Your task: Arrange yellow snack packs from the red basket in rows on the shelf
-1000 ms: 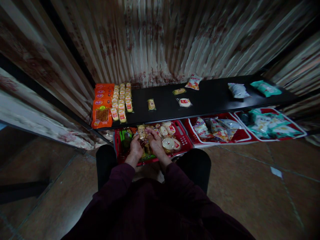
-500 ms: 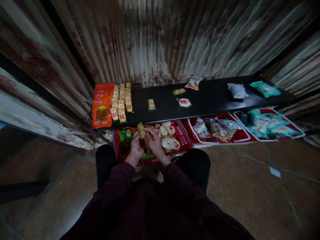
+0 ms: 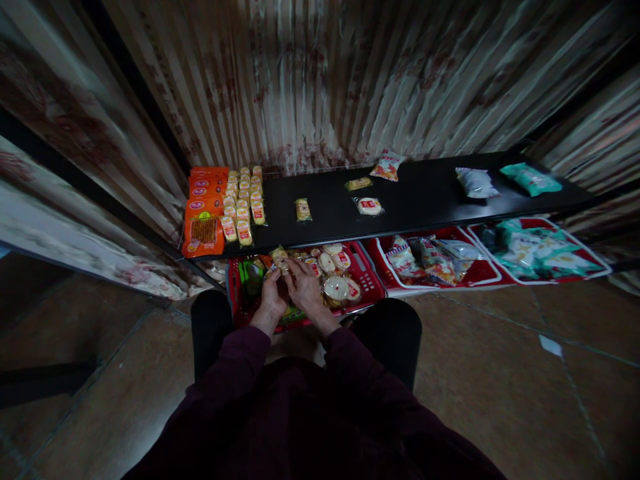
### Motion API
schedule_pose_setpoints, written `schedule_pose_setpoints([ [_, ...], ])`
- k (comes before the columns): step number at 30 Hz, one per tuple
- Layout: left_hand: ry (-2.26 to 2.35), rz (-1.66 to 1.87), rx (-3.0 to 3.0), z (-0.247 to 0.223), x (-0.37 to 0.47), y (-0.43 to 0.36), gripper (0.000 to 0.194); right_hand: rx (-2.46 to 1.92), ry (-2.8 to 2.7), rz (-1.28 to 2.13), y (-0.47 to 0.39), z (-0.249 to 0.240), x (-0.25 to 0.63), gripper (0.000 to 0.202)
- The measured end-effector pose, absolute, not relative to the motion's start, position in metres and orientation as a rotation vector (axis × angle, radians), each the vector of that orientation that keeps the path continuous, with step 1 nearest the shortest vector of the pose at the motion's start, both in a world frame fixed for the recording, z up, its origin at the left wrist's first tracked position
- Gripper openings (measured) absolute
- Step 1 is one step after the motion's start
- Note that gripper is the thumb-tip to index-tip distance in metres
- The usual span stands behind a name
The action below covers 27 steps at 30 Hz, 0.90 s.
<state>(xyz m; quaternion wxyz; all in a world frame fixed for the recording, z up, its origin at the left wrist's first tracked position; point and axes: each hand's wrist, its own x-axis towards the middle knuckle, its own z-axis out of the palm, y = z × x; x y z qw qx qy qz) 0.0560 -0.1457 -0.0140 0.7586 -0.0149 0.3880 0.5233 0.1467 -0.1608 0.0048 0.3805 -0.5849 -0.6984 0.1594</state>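
Over the left red basket point(image 3: 367, 270), below the shelf's front edge, my left hand point(image 3: 273, 298) and my right hand point(image 3: 304, 287) are close together. Both are closed around a small clear-wrapped yellowish snack pack point(image 3: 279, 255), whose top shows above the fingers; its lower part is hidden. The right fingers lie across its side. Round white wrapped crackers point(image 3: 336, 288) fill the basket beside my right hand. A green packet point(image 3: 251, 277) lies in it to the left of my left hand.
The black shelf point(image 3: 330, 217) carries orange packets point(image 3: 204, 230), rows of yellow wrapped snacks point(image 3: 243, 230), and single packs, including a teal bag point(image 3: 531, 179). Beneath it, a middle basket point(image 3: 493, 277) holds white-and-orange bags, and a right basket point(image 3: 603, 268) holds teal bags. A pleated curtain point(image 3: 320, 87) hangs behind.
The snack pack has turned in my hands, from showing its ridged side to showing a paler face. My right hand has shifted slightly left, with its fingers over the pack.
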Motion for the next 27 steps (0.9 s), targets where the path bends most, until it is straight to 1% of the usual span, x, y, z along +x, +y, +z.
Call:
schedule_pose_setpoints([
  [11,0.862,1.22,-0.004,-0.009,0.058,-0.148,0.013,-1.544,-1.72,0.414,-0.16,-0.001,0.146,0.042],
  [20,0.944,1.304,0.071,-0.004,0.057,-0.149,0.023,-1.484,-1.698,0.393,-0.16,0.001,0.145,0.038],
  [27,0.946,1.343,0.127,-0.004,0.056,-0.149,0.025,-1.428,-1.679,0.476,-0.158,0.003,0.144,0.038],
])
